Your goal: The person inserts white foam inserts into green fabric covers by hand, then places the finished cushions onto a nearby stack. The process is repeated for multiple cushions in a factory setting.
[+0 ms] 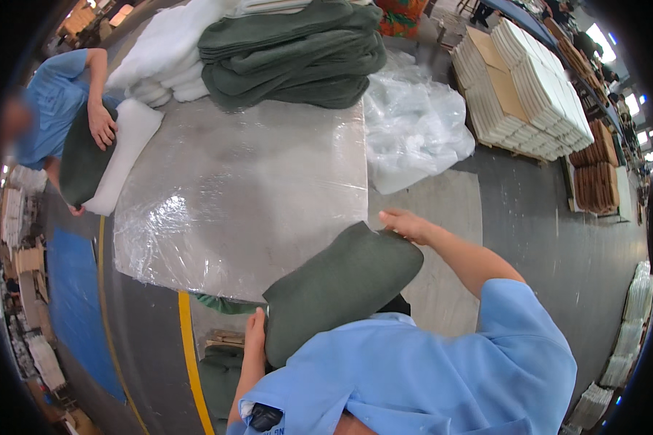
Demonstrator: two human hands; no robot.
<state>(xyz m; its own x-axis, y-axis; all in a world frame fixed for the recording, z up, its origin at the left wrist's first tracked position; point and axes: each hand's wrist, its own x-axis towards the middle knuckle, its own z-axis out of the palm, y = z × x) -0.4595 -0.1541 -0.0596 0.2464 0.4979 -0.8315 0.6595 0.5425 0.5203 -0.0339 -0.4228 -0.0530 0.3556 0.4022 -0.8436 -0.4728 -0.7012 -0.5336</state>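
A dark green padded fabric cover [341, 283] with a curved outline hangs between my hands, close to my body at the table's near edge. My left hand [255, 332] grips its left end, the fingers partly hidden by the cloth. At the cover's upper right corner my right hand [408, 225] closes on the edge, its thumb side toward the table. Under and beyond the cover lies the plastic-wrapped table top [247, 174]. Across it is a stack of similar dark green covers [290, 54].
At left, a co-worker's hand [101, 125] holds a dark green piece [83, 163] against a white one [127, 152]. White fluffy pieces [163, 51] lie beside the green stack. Bunched clear plastic [417, 119] sits right of the table. Packed white stacks [519, 90] stand on a pallet.
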